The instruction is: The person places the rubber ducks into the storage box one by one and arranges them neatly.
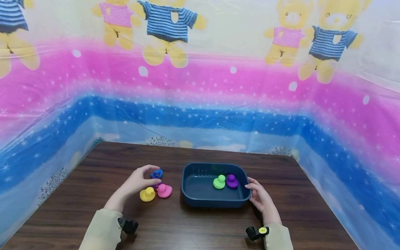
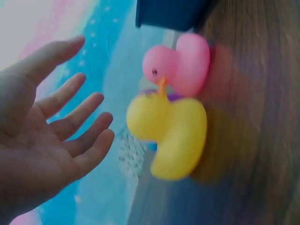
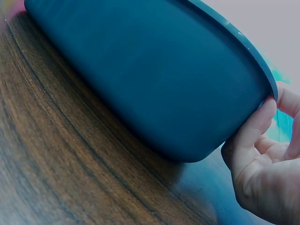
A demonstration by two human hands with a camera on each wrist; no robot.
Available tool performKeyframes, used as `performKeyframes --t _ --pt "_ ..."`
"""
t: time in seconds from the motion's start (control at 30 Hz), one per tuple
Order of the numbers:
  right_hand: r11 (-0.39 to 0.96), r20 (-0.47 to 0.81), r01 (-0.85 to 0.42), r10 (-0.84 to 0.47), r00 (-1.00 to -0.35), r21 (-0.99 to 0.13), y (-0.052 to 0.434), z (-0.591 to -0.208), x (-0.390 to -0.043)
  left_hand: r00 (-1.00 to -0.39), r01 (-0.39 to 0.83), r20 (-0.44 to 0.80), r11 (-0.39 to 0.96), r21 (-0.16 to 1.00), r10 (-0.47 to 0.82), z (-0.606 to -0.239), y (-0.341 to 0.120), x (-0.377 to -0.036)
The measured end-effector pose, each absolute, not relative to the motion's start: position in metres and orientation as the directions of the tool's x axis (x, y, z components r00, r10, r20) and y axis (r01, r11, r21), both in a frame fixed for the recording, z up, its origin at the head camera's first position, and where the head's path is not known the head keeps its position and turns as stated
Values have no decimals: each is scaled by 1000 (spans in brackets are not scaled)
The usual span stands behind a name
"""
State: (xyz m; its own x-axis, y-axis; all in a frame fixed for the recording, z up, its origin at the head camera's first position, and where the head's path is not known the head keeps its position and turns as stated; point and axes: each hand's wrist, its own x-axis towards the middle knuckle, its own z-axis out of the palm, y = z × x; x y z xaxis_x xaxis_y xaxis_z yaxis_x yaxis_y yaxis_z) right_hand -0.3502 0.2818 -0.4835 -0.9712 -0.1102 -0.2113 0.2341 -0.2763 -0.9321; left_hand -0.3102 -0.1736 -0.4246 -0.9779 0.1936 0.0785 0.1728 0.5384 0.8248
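Note:
My left hand hovers over a small group of rubber ducks, its thumb and fingers apart and nothing between them. Nearest its fingertips is a blue duck. A yellow duck and a pink duck lie close below the hand, and a purple one behind them is mostly hidden. With my right hand I grip the right-hand rim of a dark blue plastic basin, thumb against its outer wall. Inside, toward the right, sit a green duck and a purple duck, side by side.
Everything stands on a dark wooden table. Behind it and along both sides hangs a printed curtain with bears and snowflakes. The basin is to the right of the loose ducks, with a short gap between.

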Motion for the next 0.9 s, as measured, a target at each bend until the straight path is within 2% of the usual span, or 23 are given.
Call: performKeyframes --t 0.23,0.57,0.7,0.8,0.9 --pt "-268 -186 211 -116 -976 -940 282 -486 -350 -980 143 44 538 831 193 -437 -194 -304" --pt "-270 -193 217 -114 -975 -938 283 -485 -349 -953 159 8 479 863 303 -453 -209 -302" --pt "-242 -120 159 -168 -978 -957 287 -493 -351 -945 160 -1 463 872 328 -459 -211 -304" --pt "-269 -33 100 -243 -969 -958 292 -499 -351 -945 152 -12 470 870 327 -462 -211 -305" --pt "-277 -15 90 -262 -965 -957 292 -499 -351 -949 142 -20 481 865 315 -462 -211 -305"
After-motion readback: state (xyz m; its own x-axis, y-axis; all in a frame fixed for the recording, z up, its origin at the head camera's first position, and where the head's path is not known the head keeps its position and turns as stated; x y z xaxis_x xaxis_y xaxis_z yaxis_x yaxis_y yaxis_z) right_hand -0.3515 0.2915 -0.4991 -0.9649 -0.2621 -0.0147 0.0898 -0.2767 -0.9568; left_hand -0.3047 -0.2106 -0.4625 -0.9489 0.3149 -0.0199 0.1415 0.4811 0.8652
